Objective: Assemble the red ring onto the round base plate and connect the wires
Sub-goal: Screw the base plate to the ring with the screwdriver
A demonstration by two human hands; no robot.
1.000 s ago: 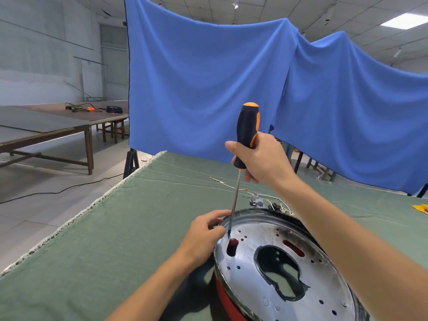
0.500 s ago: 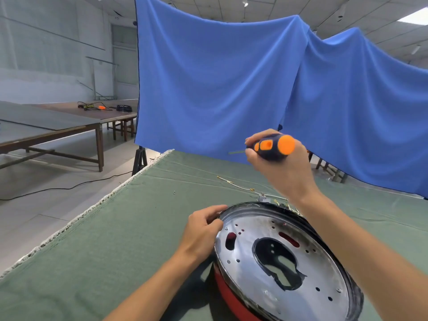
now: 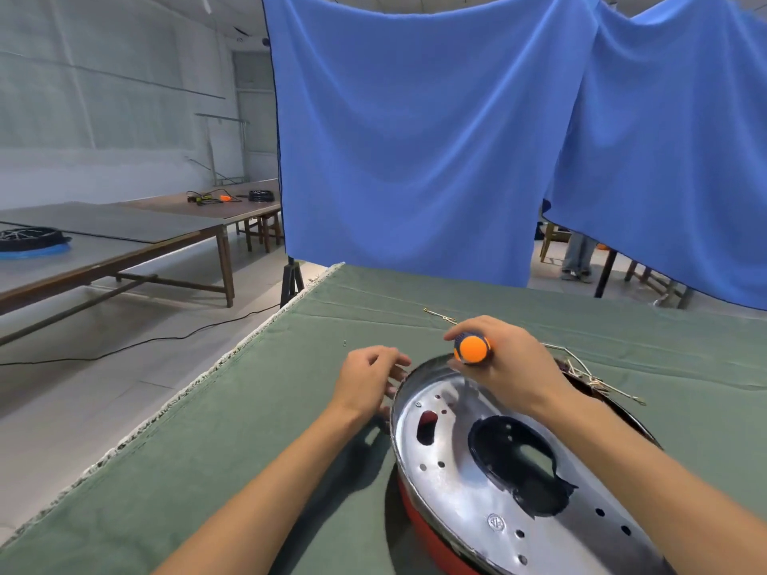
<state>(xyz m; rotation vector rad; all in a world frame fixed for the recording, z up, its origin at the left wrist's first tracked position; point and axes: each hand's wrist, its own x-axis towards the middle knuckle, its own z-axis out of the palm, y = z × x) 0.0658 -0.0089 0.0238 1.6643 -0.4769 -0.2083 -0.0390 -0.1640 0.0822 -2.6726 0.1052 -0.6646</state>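
Gripping screwdriver (image 3: pixel 472 347), right hand (image 3: pixel 510 367) blocks base plate (image 3: pixel 460 483) far rim; left hand (image 3: pixel 367 377) fingers loosely curled beside; wires (image 3: pixel 597 381) behind.

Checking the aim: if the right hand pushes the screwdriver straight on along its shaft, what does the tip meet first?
Probably the base plate, near its far rim; the right hand points the screwdriver down there, though blur hides the tip.

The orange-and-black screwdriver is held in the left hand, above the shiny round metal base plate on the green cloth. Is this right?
Not quite. The head view shows the orange-and-black screwdriver gripped in the right hand, not the left. The left hand holds nothing and sits beside the plate's rim. The rest is right: the screwdriver is above the shiny round metal base plate, which lies on the green cloth.
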